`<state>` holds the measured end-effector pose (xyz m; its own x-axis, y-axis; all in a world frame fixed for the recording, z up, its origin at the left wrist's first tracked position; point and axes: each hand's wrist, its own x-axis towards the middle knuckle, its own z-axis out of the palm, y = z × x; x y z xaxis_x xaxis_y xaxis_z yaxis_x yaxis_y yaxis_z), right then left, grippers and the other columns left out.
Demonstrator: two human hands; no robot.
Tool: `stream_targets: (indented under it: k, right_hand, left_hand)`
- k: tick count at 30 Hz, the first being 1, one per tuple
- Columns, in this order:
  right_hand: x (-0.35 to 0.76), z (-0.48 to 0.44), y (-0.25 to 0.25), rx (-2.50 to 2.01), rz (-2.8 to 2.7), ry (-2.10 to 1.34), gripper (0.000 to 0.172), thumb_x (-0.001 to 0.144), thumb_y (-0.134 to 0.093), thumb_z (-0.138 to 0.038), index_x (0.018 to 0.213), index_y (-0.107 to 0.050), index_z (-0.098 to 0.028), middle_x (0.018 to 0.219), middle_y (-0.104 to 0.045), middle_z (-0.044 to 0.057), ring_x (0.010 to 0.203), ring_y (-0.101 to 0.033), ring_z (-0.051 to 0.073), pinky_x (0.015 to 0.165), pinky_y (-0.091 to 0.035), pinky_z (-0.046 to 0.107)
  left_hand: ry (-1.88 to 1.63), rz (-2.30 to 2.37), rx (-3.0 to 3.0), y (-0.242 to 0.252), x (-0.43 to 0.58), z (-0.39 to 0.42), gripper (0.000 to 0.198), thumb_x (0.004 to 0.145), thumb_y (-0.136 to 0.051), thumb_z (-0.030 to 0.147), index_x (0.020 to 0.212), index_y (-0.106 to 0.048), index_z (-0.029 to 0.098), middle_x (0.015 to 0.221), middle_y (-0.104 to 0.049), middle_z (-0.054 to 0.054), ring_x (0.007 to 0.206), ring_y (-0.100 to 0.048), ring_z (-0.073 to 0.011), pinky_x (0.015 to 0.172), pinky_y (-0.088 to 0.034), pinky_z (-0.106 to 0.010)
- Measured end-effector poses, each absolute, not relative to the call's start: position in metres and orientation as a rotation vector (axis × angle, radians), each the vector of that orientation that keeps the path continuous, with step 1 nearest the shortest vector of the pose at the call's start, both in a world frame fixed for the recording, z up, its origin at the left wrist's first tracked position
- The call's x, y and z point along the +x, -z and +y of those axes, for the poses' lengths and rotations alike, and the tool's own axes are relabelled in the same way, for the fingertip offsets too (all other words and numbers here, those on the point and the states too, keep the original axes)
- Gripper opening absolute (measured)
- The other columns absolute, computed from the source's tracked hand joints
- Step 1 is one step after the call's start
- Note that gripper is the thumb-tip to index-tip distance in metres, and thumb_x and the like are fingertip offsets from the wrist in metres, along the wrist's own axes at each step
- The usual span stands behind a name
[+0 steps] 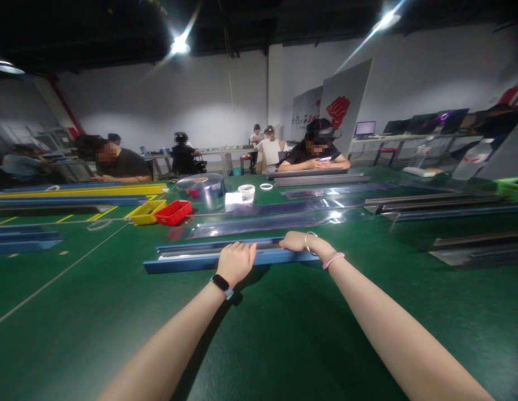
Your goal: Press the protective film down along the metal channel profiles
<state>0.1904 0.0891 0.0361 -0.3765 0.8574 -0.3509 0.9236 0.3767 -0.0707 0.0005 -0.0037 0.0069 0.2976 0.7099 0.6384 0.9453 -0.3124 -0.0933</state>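
Observation:
A long blue channel-shaped profile (184, 264) lies across the green table in front of me, its open side showing a pale strip along the inside. My left hand (236, 262), with a dark-faced watch at the wrist, is closed over the near wall of the profile around its middle. Farther right, my right hand (293, 241) is closed at the profile's far wall; a silver bangle and a pink band circle that wrist. The fingertips of both hands are hidden inside or behind the profile. Just beyond it lie clear plastic strips (242, 224).
A red bin (174, 212) and a yellow bin (147, 213) stand beyond the profile to the left, near a large roll of clear film (211, 192). More profiles lie right (451, 207) and left (23, 238). Across the table a person holds a phone (325, 160).

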Motion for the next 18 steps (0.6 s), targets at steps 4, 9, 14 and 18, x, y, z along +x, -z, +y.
stream_targets:
  k: [4, 9, 14, 18]
  right_hand:
    - [0.176, 0.089, -0.029, 1.556, 2.386, 0.344, 0.034, 0.074, -0.036, -0.028, 0.085, -0.064, -0.011, 0.09, -0.062, 0.012, 0.073, -0.057, 0.016, 0.058, -0.038, 0.02]
    - [0.173, 0.093, -0.025, 1.492, 2.365, 0.306, 0.028, 0.072, -0.038, -0.018, 0.081, -0.065, -0.015, 0.086, -0.063, 0.006, 0.076, -0.056, 0.015, 0.062, -0.039, 0.021]
    - [0.184, 0.096, -0.026, 1.508, 2.309, 0.304, 0.027, 0.07, -0.038, -0.013, 0.076, -0.065, -0.012, 0.082, -0.063, 0.008, 0.074, -0.057, 0.016, 0.062, -0.04, 0.022]
    - [0.197, 0.097, -0.031, 1.616, 2.271, 0.301, 0.026, 0.07, -0.039, -0.015, 0.071, -0.065, -0.012, 0.08, -0.064, 0.009, 0.069, -0.057, 0.018, 0.061, -0.041, 0.025]
  left_hand:
    - [0.696, -1.481, -2.119, -0.007, 0.0, -0.004, 0.036, 0.085, -0.028, 0.028, 0.064, -0.055, 0.017, 0.063, -0.058, -0.006, 0.065, -0.052, -0.0157, 0.061, -0.033, -0.028]
    - [0.699, -1.492, -2.113, -0.006, -0.002, -0.004, 0.036, 0.085, -0.028, 0.028, 0.064, -0.055, 0.016, 0.064, -0.059, -0.006, 0.064, -0.052, -0.0158, 0.06, -0.033, -0.028]
    - [0.712, -1.488, -2.115, -0.006, -0.002, -0.004, 0.036, 0.085, -0.028, 0.028, 0.063, -0.055, 0.017, 0.062, -0.058, -0.005, 0.064, -0.052, -0.0159, 0.06, -0.032, -0.028]
    - [0.7, -1.48, -2.111, -0.007, -0.002, -0.004, 0.037, 0.085, -0.028, 0.029, 0.064, -0.056, 0.016, 0.062, -0.058, -0.006, 0.062, -0.052, -0.0152, 0.059, -0.032, -0.027]
